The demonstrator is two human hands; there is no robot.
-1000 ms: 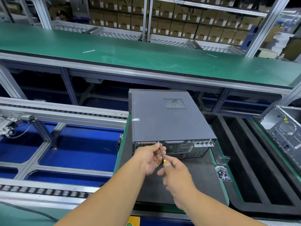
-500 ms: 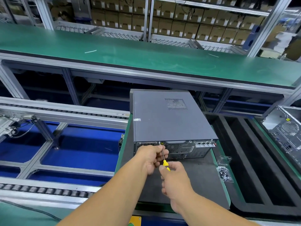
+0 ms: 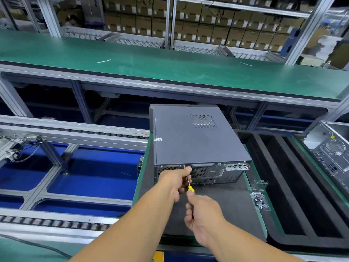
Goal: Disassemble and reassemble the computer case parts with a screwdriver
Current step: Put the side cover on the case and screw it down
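A grey computer case (image 3: pixel 194 140) lies flat on a dark mat (image 3: pixel 232 201), its rear panel facing me. A screwdriver (image 3: pixel 189 184) with a yellow handle points up at the top edge of that rear panel, near the left fan grille. My left hand (image 3: pixel 175 180) is curled around the thin shaft just below the tip. My right hand (image 3: pixel 204 214) grips the handle from below, so most of the handle is hidden. The screw at the tip is too small to make out.
A clear plastic bag of screws (image 3: pixel 260 202) lies on the mat's right edge. Black foam trays (image 3: pixel 294 186) sit to the right, and an open case (image 3: pixel 332 152) beyond them. Roller conveyor rails (image 3: pixel 56 129) run on the left. A green bench (image 3: pixel 170 69) spans the back.
My left hand has closed more tightly round the shaft and both hands have shifted slightly up toward the rear panel. The case has not moved.
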